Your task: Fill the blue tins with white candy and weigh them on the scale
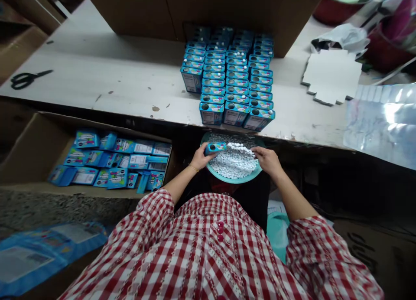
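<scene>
My left hand [200, 158] is wrapped round a small blue box [216, 147] above the left side of a teal basin [216, 175]. White round pellets [235, 163] fill the basin. A heaped scoop of pellets [239, 148] is raised beside the box's right end. My right hand [267, 161] pinches the scoop's right end over the basin's right rim; the scoop itself is mostly hidden under the pellets. On the table behind, rows of blue boxes [236, 91] stand upright with round openings on top, and a few loose pellets lie on them.
Left of the basin, a cardboard box [19, 161] holds many blue boxes. Black scissors [29, 78] lie on the white table [130, 79]. A large brown carton [208, 9] stands behind the rows. White card pieces [334, 74] and clear plastic [386, 113] lie at the right.
</scene>
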`<action>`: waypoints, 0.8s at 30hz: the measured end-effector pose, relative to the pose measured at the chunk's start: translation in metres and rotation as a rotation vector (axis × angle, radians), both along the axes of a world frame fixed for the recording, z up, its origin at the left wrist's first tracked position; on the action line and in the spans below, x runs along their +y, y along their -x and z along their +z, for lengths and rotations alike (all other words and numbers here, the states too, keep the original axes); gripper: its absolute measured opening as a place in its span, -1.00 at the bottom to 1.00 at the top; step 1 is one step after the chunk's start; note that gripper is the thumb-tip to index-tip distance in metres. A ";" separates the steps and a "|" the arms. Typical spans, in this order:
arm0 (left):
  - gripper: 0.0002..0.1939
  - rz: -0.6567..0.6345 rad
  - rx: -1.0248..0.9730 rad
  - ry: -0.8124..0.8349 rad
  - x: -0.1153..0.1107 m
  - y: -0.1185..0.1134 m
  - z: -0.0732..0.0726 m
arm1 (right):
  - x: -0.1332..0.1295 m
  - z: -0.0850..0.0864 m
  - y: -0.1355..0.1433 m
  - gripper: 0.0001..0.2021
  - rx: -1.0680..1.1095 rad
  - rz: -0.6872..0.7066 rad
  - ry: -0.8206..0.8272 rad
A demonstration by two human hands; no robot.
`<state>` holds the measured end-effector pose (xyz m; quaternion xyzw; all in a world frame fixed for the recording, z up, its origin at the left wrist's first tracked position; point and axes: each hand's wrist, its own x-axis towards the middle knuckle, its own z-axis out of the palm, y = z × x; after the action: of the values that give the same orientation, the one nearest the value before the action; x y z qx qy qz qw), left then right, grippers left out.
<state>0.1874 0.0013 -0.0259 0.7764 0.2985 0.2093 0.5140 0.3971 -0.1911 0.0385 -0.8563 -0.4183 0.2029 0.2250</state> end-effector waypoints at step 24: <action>-0.60 -0.090 -0.060 -0.018 -0.014 -0.015 -0.005 | 0.038 0.120 0.045 -0.64 -0.498 0.378 0.497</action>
<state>0.2027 -0.0124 -0.0310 0.7871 0.2457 0.2119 0.5246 0.3523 -0.1531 0.1583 -0.8155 -0.5485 0.1221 -0.1385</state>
